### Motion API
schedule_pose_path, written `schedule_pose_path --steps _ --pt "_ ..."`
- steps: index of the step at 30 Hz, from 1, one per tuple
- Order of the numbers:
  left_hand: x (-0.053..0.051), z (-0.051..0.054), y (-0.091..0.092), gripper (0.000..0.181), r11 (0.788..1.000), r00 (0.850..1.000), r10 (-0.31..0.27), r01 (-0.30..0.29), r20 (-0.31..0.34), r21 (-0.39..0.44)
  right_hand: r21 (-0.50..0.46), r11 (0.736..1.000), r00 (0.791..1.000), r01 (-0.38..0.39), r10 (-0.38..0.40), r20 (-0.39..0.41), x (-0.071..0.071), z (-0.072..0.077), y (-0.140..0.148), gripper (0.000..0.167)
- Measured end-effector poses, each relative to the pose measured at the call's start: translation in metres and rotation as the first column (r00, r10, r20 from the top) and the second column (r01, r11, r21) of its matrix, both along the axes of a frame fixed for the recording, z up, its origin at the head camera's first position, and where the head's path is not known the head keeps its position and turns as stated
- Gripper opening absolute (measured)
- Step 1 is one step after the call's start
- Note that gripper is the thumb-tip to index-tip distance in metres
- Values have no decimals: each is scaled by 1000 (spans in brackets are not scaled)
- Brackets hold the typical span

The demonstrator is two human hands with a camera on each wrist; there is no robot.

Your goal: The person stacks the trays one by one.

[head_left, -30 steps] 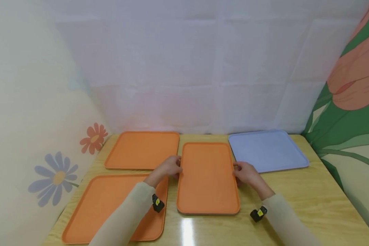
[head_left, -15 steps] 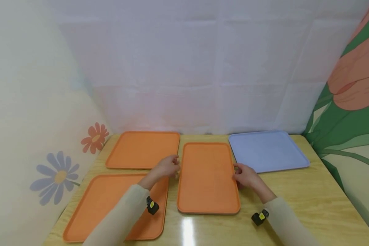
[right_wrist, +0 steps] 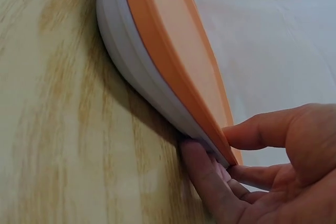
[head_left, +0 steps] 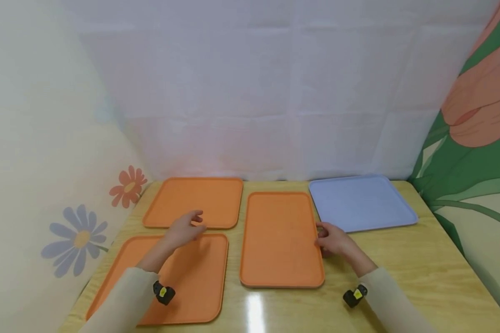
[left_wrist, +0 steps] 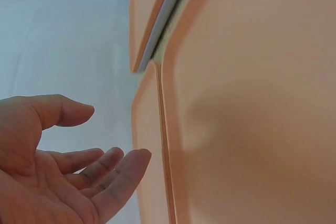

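Pinching middle orange tray, right hand, seemingly partly underneath, left hand loosely spread

Tray stack on table; 2 trays left; 1 tray right

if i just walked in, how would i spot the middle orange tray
On the wood-grain table, look between the blue tray and the two left orange trays. The middle orange tray, edge held by the right hand, is the only one set lengthwise front to back.
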State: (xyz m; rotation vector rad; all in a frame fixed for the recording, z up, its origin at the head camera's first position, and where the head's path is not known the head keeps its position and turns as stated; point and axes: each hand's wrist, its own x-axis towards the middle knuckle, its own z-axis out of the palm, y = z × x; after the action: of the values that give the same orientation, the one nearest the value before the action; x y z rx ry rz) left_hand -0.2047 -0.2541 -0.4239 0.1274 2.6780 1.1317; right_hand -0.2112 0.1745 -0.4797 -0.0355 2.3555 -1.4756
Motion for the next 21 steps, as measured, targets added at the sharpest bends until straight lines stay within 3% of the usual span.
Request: schedule_pose_path --steps 12,21 --pt "31 6 -82 59 988 993 92 -100 -76 -122 -37 999 1000 12 -11 22 2 -2 -1 67" --pt "42 4 -121 60 969 987 127 -144 -97 -201 -69 998 1000 8 -7 21 4 -2 0 67"
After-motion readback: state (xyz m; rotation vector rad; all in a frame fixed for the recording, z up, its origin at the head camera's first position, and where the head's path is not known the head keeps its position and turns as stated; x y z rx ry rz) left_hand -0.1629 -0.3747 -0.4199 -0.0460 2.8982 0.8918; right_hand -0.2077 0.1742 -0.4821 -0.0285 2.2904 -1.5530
